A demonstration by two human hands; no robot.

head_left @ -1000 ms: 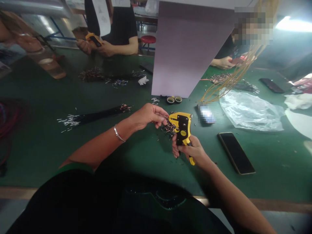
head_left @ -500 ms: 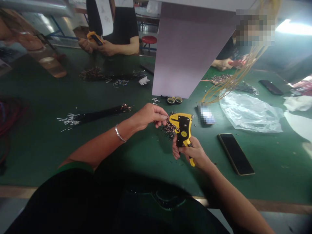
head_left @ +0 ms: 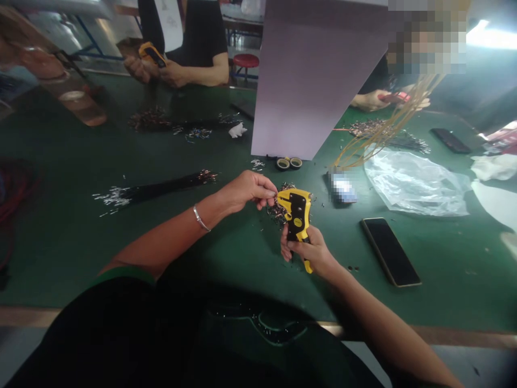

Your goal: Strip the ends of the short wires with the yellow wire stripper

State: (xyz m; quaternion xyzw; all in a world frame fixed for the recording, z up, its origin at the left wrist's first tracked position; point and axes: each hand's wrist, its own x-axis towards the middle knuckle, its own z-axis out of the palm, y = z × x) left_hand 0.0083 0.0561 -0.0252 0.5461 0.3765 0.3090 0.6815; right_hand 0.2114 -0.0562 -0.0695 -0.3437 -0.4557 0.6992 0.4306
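Note:
My right hand grips a yellow and black automatic wire stripper by its handle, with the jaws pointing up and left. My left hand pinches thin wires at the stripper's jaw end. The wires fan out in a dark tangle below the tool, partly hidden behind it. Short cut bits of wire lie scattered on the green mat around my hands.
A long black wire bundle lies left of my hands, and a smartphone lies to the right. Beyond are a plastic bag, tape rolls, and a pale partition. A co-worker's hands hold a similar stripper across the table.
Both my hands and the stripper have shifted slightly left, and the stripper now tilts a little more. The co-worker's stripper sits slightly higher.

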